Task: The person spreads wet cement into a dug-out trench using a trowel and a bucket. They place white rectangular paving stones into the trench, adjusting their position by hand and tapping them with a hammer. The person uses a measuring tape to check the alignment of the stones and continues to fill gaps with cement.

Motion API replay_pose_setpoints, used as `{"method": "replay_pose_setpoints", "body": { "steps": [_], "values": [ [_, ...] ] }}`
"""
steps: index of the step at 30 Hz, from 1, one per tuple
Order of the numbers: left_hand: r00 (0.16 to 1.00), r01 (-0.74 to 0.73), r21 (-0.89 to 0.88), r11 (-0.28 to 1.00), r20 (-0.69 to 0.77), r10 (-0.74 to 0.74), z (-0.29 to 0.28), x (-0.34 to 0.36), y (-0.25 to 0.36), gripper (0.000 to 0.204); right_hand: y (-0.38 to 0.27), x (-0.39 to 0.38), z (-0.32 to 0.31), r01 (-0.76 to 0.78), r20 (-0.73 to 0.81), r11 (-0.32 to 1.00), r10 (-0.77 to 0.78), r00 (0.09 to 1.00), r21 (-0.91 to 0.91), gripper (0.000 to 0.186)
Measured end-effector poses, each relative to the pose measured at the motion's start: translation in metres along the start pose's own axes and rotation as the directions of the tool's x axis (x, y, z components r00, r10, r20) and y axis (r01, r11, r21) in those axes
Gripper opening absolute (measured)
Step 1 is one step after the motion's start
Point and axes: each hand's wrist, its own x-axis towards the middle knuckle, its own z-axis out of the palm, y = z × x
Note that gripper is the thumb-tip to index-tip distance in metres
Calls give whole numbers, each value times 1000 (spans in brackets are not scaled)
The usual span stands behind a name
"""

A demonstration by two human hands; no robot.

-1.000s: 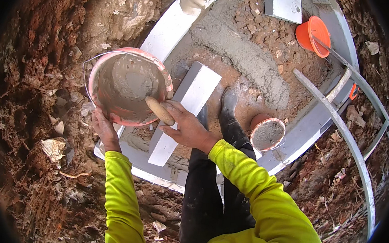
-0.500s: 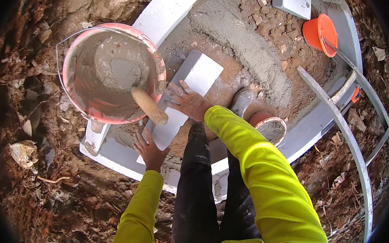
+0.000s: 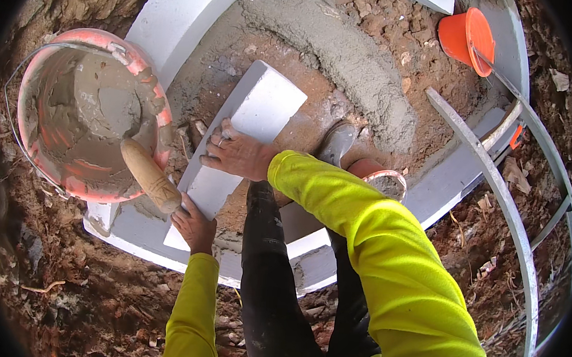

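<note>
The long, pale grey-white rectangular block (image 3: 264,104), which I take for concrete, lies slantwise just right of the big round red bucket (image 3: 84,36) caked with grey mortar (image 3: 118,110), its near end overlapping the curved pale grey border (image 3: 133,234) from where I look; I cannot tell whether it bears on that border. My right hand (image 3: 238,154) lies palm down across the middle of its upper face, fingers a little bent and reaching the left long edge. My left hand (image 3: 194,226) is at the near end, just beside the brown wooden handle (image 3: 146,174) that juts over the bucket's rim; I cannot tell whether either of my hands is gripping or merely resting there. I'd expect the block to be stiff and fairly heavy, with no give under my fingers. Its dry-looking face should hold my palms well, though wet mortar would make it slick, and its crisp corners might chip if knocked. The best hold, I reckon, is on the two long edges, hands well apart about the middle, fingers hooked under, so the weight hangs level
</note>
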Motion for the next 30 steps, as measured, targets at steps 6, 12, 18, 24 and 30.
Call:
{"method": "replay_pose_setpoints", "body": {
  "steps": [6, 12, 18, 24, 30],
  "values": [
    [953, -298, -81, 951, -88, 291, -64, -22, 33, 113, -22, -96, -99, -194, 20, 981, 194, 981, 2, 43],
    [840, -527, -207, 824, 19, 542, -166, -52, 108, 101, -51, -223, -200, -408, 201, 913, 395, 896, 22, 54],
    [646, -736, -183, 651, 97, 757, -235, -58, 216, 103, -73, -349, -270, -651, 343, 758, 622, 704, -38, 83],
    [406, -909, -32, 416, 167, 899, -278, -25, 312, 106, -75, -426, -300, -866, 358, 497, 802, 479, 46, 108],
    [212, -962, 204, 183, 127, 969, -289, 46, 379, 99, -51, -438, -266, -954, 167, 272, 942, 290, 125, 120]
  ]
}}
